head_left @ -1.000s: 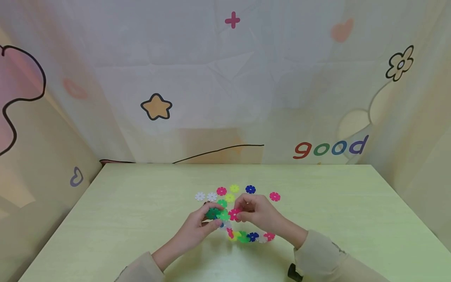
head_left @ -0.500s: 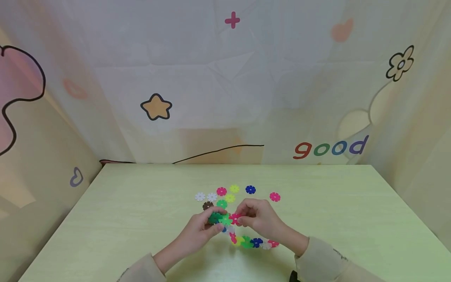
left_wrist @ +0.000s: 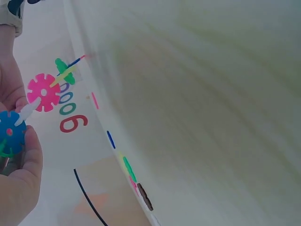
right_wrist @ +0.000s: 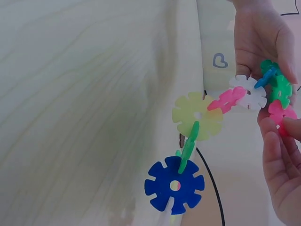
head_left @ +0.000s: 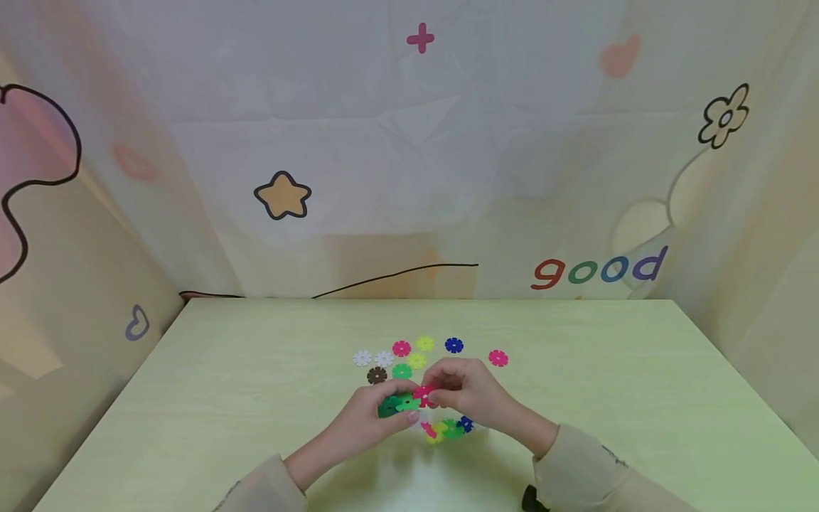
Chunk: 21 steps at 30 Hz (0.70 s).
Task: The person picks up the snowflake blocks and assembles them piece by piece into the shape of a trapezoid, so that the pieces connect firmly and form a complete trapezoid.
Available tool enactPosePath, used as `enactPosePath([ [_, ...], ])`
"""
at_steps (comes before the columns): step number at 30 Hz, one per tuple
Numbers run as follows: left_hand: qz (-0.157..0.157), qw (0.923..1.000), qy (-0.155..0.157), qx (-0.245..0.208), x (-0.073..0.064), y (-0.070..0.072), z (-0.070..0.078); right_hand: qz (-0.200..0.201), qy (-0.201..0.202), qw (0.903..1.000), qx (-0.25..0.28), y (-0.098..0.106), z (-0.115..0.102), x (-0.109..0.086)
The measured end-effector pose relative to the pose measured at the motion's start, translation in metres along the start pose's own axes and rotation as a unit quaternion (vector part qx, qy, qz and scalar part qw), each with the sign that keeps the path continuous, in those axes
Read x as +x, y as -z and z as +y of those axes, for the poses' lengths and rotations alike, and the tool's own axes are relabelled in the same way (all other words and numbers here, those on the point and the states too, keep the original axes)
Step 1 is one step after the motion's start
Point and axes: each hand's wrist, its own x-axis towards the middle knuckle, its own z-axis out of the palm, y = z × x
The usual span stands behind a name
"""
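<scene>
Plastic snowflake discs with notched rims are interlocked into a chain that hangs below both hands. My left hand [head_left: 374, 412] holds its upper end, with green discs [head_left: 406, 403] between thumb and fingers. Thumb and fingertips of my right hand [head_left: 472, 395] pinch a pink snowflake disc [head_left: 424, 396] at the edge of the light green one. In the right wrist view the chain runs down through a blue disc [right_wrist: 267, 76], a white disc [right_wrist: 250, 96], a pink one, a yellow disc [right_wrist: 186, 110], a green one and a dark blue disc [right_wrist: 162, 188]. Its far end is partly out of view.
Loose snowflake discs lie flat on the table [head_left: 256, 398] beyond the hands: a brown disc [head_left: 377, 375], a green disc [head_left: 402, 371], white, yellow and pink ones. A dark blue disc [head_left: 454, 345] and a pink disc [head_left: 498, 358] lie farther right. A printed cloth [head_left: 384, 142] backs the table.
The left hand has shifted slightly right and lower. The dangling chain has swung, and its far end is now less visible in the head view. The pink disc stays pinched in the right hand.
</scene>
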Motion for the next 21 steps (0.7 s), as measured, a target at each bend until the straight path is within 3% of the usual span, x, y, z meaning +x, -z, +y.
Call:
enactPosePath([
  [10, -0.005, 1.0, -0.001, -0.008, 0.001, 0.0, -0.005, -0.024, -0.022, 0.9992, -0.023, 0.012, 0.001, 0.001],
  [15, -0.003, 1.0, 0.001, -0.006, 0.001, 0.002, -0.007, -0.008, -0.066, 0.9968, -0.043, 0.034, 0.008, 0.001],
  [21, -0.007, 0.9997, 0.01, -0.023, 0.001, 0.005, -0.01, 0.018, -0.126, 0.99, -0.061, 0.063, 0.034, 0.002],
])
